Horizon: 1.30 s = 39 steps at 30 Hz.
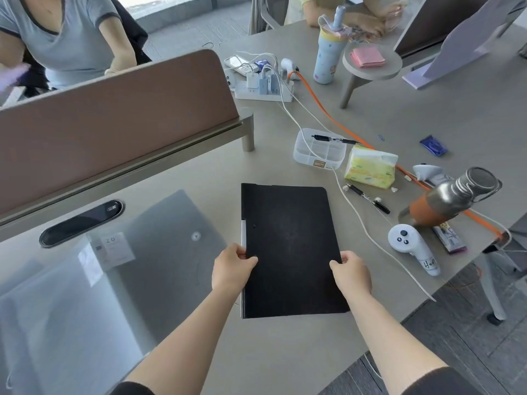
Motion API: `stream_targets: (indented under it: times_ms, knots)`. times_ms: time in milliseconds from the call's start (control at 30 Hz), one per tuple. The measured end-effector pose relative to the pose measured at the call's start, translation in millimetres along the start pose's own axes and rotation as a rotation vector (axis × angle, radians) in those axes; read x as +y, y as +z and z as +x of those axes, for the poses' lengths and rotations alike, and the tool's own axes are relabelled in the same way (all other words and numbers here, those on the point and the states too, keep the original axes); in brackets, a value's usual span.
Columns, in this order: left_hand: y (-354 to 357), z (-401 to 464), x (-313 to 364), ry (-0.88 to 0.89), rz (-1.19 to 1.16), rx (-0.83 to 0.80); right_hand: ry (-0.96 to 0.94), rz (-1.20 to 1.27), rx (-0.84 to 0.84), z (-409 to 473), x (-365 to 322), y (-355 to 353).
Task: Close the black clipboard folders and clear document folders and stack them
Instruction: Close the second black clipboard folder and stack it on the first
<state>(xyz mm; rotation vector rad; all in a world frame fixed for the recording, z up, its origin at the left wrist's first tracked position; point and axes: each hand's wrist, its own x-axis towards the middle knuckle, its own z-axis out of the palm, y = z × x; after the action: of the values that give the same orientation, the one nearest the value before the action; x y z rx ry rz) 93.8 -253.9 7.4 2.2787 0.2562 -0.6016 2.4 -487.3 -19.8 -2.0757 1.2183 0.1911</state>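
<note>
A black clipboard folder [291,249] lies closed and flat on the grey desk [271,352], in front of me. My left hand [231,266] pinches its left spine edge, thumb on top. My right hand [352,270] grips its right edge the same way. To the left lie clear document folders [159,252] with a snap button [195,236] and a white label; they overlap each other and spread to the desk's left corner.
A brown divider panel [114,115] stands behind the clear folders. To the right lie a white cable [359,220], pens, a tissue pack [370,168], a clear organiser box [319,149], a white controller [410,246] and a metal bottle [453,195]. People sit beyond.
</note>
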Motion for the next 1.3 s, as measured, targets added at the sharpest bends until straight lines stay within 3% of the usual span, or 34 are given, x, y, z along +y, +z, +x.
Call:
stream_targets:
  times_ms: [233,867,1300]
  knots:
    - [-2,-1,-3,0.02,0.055,0.005,0.018,-0.086,0.019,-4,0,4]
    - [0,-2,-20,-0.085,-0.092,-0.12,0.08,-0.024,0.019,12,-4,10]
    - [6,-15,-29,-0.132,-0.189,-0.095,0.045,-0.028,-0.003,23,-11,10]
